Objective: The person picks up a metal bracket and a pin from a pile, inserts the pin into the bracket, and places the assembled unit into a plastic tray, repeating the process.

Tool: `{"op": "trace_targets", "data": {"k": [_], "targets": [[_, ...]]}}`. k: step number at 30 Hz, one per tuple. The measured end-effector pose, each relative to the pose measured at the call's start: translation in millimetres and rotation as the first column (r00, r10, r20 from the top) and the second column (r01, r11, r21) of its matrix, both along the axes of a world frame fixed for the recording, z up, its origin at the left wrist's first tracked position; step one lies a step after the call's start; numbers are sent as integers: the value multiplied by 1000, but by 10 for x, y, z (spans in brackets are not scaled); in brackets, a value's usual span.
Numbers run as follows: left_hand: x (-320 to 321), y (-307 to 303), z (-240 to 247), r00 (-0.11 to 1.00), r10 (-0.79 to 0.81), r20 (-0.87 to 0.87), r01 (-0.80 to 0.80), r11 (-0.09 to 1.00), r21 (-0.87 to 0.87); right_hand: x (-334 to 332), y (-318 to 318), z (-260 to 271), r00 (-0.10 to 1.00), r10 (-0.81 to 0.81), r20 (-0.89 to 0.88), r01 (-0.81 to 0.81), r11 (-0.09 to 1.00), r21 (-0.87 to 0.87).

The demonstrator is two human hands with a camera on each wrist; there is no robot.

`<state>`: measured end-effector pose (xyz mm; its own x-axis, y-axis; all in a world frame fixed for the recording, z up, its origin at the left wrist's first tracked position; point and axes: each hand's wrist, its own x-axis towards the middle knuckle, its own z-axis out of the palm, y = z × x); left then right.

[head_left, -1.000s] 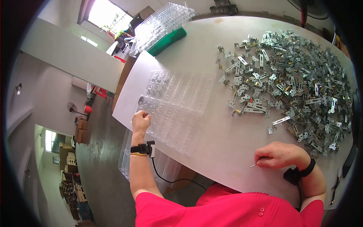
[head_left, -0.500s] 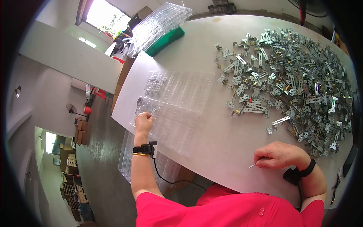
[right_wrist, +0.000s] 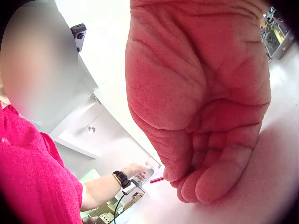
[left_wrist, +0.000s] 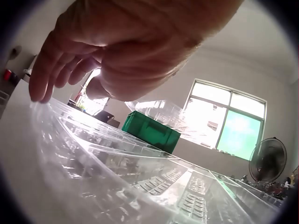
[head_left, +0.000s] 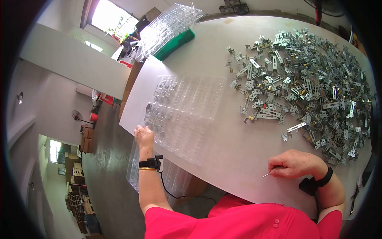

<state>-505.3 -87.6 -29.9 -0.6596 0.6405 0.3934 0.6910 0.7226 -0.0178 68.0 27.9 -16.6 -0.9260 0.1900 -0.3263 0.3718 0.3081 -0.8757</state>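
Note:
My left hand is at the left end of the near clear plastic blister tray, by the table edge. In the left wrist view its fingers point down loosely, tips at the tray's rim, thumb apart with nothing between. Several small metal parts lie in the near tray's left pockets. A second blister tray adjoins it on the far side and also has metal parts at its left end. My right hand rests on the table with curled fingers, pinching a thin metal rod whose tip sticks out.
A big heap of metal brackets covers the table's right side. At the far left corner, clear trays rest on a green bin. More clear trays stand below the table edge. Pliers lie at the far right.
My left hand shifted slightly right, then drew back toward the table edge, uncovering metal parts in the near tray. My right hand stayed still with the rod.

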Motion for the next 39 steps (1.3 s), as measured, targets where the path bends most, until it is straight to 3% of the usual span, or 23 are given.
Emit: {"op": "trace_targets", "data": {"k": [1, 3, 4, 6, 9, 19, 24, 31, 32, 33, 34, 35, 36, 37, 39], "targets": [[-136, -53, -65, 1000, -1, -2, 1, 1000, -1, 1, -1, -3, 1000, -1, -8, 1, 1000, -1], [-344, -123, -158, 937, 107, 333, -131, 990, 49, 1, -1, -7, 1000, -3, -17, 3, 1000, -1], [-143, -83, -31, 937, 107, 332, -130, 990, 49, 0, -1, -6, 1000, -3, -13, 3, 1000, -2], [242, -27, 180, 692, 76, 717, -274, 947, 165, -1, -3, -6, 1000, -3, -10, 3, 1000, -4], [179, -28, 83, 640, 41, 768, -322, 921, 219, 4, -2, -15, 1000, -6, -9, 6, 1000, -7], [157, 48, 40, 621, 47, 782, -312, 930, 192, 13, -10, -29, 999, -26, -29, 26, 1000, 1], [81, 121, -45, 668, 6, 744, -258, 940, 224, 0, -3, -4, 1000, 7, 2, -7, 1000, 17], [-81, 183, -68, 607, -2, 795, -298, 926, 230, 13, -20, -73, 999, -9, -43, 9, 1000, -8], [45, 178, 28, 656, 68, 752, -277, 948, 156, 16, -22, -78, 998, -14, -65, 13, 1000, -20], [-373, -74, -309, 654, 59, 754, -263, 953, 153, 18, -21, -78, 998, -30, -61, 29, 999, -22], [-778, -200, -623, 878, 130, 460, -103, 991, -84, 19, -19, -73, 997, -16, -72, 15, 1000, -17], [-1308, -40, -770, 992, 72, 103, -32, 936, -351, 22, -15, -73, 996, -1, -84, 0, 1000, -11], [-960, -17, -618, 982, -145, -118, 101, 943, -318, 25, -14, -78, 997, -13, -80, 12, 1000, -13], [-460, -127, -393, 982, -154, -114, 111, 941, -318, 24, -11, -84, 997, -5, -77, 4, 1000, -9], [646, 385, 274, 964, -264, -18, 264, 965, -7, 19, -6, -80, 997, 6, -71, -6, 1000, -4]]}}
